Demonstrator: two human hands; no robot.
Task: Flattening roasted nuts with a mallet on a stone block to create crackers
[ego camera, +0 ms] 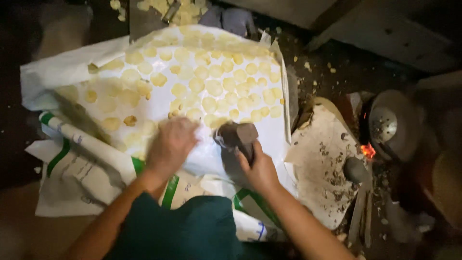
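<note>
1. Head view: your right hand (260, 168) grips a dark block (237, 137), pressed on the white sheet (211, 159).
2. Left hand (171, 144), blurred, fingers loosely curled, pins that sheet beside the yellow discs (207, 86).
3. Keep the sheet taut; press squarely.

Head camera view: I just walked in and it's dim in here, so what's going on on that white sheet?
A person sits over a white sheet covered with rows of small pale yellow discs. Their right hand grips a dark, blocky tool at the sheet's near edge, while the left hand rests on the sheet beside it. To the right, embers glow beside a round metal pot.
</note>
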